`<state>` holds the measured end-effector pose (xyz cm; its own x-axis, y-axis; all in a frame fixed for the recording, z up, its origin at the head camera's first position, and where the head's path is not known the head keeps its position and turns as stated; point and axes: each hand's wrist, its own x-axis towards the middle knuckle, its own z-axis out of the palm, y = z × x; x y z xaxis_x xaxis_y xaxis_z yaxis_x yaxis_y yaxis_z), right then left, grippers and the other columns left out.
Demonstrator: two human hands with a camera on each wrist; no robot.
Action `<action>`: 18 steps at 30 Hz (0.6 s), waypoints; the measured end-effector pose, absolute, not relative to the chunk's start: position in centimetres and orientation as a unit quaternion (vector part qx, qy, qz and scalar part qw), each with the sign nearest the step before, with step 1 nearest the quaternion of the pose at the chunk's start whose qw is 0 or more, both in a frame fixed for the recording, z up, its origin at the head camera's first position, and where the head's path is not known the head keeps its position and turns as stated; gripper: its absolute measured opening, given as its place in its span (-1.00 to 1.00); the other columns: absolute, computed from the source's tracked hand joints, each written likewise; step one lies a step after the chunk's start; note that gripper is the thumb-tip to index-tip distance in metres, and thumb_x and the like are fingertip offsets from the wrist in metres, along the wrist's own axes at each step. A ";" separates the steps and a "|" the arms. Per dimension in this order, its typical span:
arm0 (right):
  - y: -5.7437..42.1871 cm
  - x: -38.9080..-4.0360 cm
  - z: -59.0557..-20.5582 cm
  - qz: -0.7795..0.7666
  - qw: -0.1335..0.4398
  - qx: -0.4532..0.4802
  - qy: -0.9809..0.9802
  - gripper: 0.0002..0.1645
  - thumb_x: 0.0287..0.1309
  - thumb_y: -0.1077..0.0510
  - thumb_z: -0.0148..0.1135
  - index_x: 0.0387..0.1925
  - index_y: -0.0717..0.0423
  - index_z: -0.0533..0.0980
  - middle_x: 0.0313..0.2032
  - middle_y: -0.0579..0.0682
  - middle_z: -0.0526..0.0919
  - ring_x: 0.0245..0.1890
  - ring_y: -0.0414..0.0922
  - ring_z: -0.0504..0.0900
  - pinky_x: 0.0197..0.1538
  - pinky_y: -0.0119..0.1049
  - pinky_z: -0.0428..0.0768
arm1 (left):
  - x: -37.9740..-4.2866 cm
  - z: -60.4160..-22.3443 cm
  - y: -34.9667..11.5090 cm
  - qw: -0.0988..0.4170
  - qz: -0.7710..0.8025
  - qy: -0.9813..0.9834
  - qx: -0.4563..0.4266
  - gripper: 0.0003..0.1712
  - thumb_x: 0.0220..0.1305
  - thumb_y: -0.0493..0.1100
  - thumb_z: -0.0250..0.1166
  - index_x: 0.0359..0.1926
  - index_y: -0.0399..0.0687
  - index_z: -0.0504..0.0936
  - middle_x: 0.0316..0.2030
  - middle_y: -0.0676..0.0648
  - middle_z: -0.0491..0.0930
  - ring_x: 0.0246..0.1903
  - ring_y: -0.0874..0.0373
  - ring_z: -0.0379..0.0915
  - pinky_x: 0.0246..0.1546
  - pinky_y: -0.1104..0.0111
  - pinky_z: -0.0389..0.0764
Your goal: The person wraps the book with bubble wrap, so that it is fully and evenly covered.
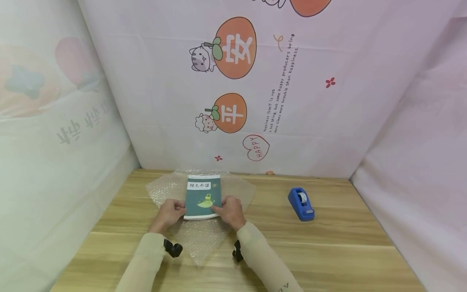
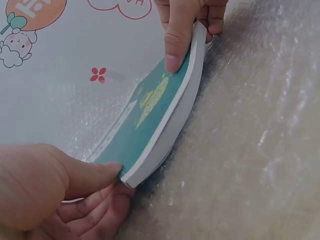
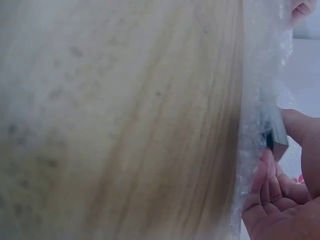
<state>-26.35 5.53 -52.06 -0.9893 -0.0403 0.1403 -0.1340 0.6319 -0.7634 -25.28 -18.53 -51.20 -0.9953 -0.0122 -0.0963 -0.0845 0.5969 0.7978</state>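
Green book (image 1: 202, 195): lower centre of the head frame, over bubble wrap (image 1: 198, 239). Forearms (image 1: 142, 261) enter from bottom edge; left hand (image 1: 170, 213) and right hand (image 1: 230, 211) each pinch one side, thumb atop, fingers beneath.

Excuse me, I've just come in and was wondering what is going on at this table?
Someone's left hand and right hand hold a green book by its sides, thumbs on the cover, over a sheet of bubble wrap. The wrap lies spread on the wooden table, not folded over the book. A blue tape dispenser stands off to the right, with neither hand on it.
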 end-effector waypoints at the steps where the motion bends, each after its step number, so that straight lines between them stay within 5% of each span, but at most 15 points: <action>1: 5.5 -26.4 -52.0 0.423 0.054 0.049 -0.903 -0.47 0.06 0.08 0.64 -0.69 0.10 0.42 -0.67 -0.13 0.43 -0.58 -0.21 0.35 -0.49 -0.42 0.31 | -25.3 -51.0 -18.5 0.037 0.442 0.896 -0.023 -0.76 0.36 -0.33 0.36 -0.06 -0.45 0.73 -0.15 -0.30 0.79 -0.12 -0.02 0.72 -0.13 0.22 0.75; 7: 5.6 -26.5 -51.8 0.409 0.026 0.055 -0.910 -0.30 0.12 0.05 0.61 -0.79 0.00 0.25 -0.74 -0.19 0.28 -0.66 -0.23 0.25 -0.58 -0.40 0.21 | -25.2 -50.2 -18.3 0.016 0.403 0.914 -0.030 -0.90 0.24 -0.33 0.43 -0.33 -0.34 0.79 -0.42 -0.12 0.75 -0.40 0.13 0.56 -0.40 0.37 0.56; 14: 6.6 -26.6 -51.4 0.365 0.020 0.083 -0.927 -0.56 0.12 0.03 0.62 -0.62 0.19 0.59 -0.62 -0.07 0.56 -0.58 -0.20 0.43 -0.51 -0.39 0.41 | -25.0 -49.5 -17.9 0.000 0.343 0.939 -0.016 -0.87 0.19 -0.28 0.47 -0.48 -0.24 0.78 -0.55 -0.03 0.69 -0.52 0.13 0.48 -0.51 0.39 0.47; 18: 7.4 -26.5 -50.6 0.356 -0.001 0.099 -0.929 -0.62 0.16 0.03 0.60 -0.42 0.26 0.64 -0.53 -0.05 0.59 -0.49 -0.17 0.50 -0.42 -0.37 0.49 | -24.9 -48.9 -18.2 0.012 0.319 0.947 0.015 -0.85 0.19 -0.26 0.46 -0.37 -0.33 0.76 -0.48 -0.13 0.72 -0.46 0.06 0.59 -0.44 0.27 0.63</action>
